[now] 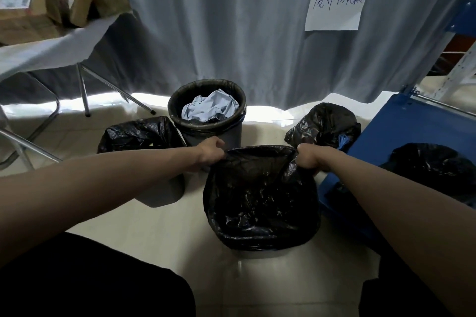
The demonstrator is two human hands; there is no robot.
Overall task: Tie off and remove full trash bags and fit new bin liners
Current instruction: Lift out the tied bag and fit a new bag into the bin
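Bin liner [260, 201] rim in both hands' fingers, left [210, 153] & right [307, 159]; 3 bins, 2 tied bags.

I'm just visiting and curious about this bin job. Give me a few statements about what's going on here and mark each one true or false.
1. Both hands grip the black liner. True: the left hand and right hand each pinch the top edge of the black liner on opposite sides.
2. The round bin behind is empty. False: the round bin holds crumpled pale blue material.
3. A handwritten paper sign hangs on the curtain. True: the paper sign is on the grey curtain.
4. The table at the left holds folded towels. False: the table holds cardboard boxes.
5. The tied bag lies on the table. False: the tied black bag sits on the floor.
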